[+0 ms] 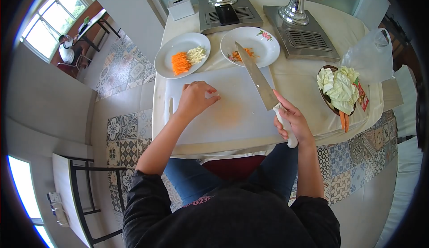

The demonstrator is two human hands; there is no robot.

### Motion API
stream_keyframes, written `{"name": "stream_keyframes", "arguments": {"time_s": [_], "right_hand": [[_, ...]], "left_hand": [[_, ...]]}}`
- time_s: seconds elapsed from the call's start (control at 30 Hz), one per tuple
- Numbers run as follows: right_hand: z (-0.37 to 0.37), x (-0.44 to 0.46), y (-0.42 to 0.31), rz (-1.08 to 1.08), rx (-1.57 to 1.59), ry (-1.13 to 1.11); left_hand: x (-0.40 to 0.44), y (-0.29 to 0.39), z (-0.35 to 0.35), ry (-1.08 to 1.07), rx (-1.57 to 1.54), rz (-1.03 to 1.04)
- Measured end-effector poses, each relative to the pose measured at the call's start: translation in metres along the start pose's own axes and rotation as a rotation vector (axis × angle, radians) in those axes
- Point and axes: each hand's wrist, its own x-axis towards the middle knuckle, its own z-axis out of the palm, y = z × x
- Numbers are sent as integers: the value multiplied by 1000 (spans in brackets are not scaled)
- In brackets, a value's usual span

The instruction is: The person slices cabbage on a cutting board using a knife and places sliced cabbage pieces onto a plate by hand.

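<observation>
My right hand is wrapped around the white handle of a large kitchen knife. Its blade points up and left, with the tip over the floral plate that holds orange scraps. Over the white cutting board, my left hand pinches a small whitish piece between thumb and fingers; its kind is unclear. Behind that hand, a white plate carries orange carrot strips and pale thin strips. A faint orange stain and tiny bits mark the board.
At right, a brown bowl holds cabbage leaves, with carrots and a red packet beside them. A plastic bag stands behind. Metal stands, a phone and a tissue box line the back.
</observation>
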Motion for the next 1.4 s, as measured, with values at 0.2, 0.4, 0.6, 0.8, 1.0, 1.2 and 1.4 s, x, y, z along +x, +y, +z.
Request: {"name": "stream_keyframes", "arguments": {"time_s": [0.2, 0.4, 0.6, 0.8, 1.0, 1.2, 1.4], "right_hand": [[-11, -1, 13, -86, 174, -10], [-11, 2, 13, -67, 197, -12], [-8, -1, 10, -79, 164, -8], [-7, -4, 7, -61, 113, -3], [-10, -3, 17, -145, 67, -28], [-8, -3, 15, -141, 40, -1], [-8, -1, 17, -141, 57, -5]], "left_hand": [[-3, 4, 17, 125, 166, 153], [65, -42, -6, 431, 194, 134], [120, -90, -6, 273, 340, 71], [99, -12, 3, 339, 81, 96], [61, 97, 19, -188, -532, -2], [66, 82, 31, -250, -673, 24], [91, 0, -3, 290, 107, -9]]}}
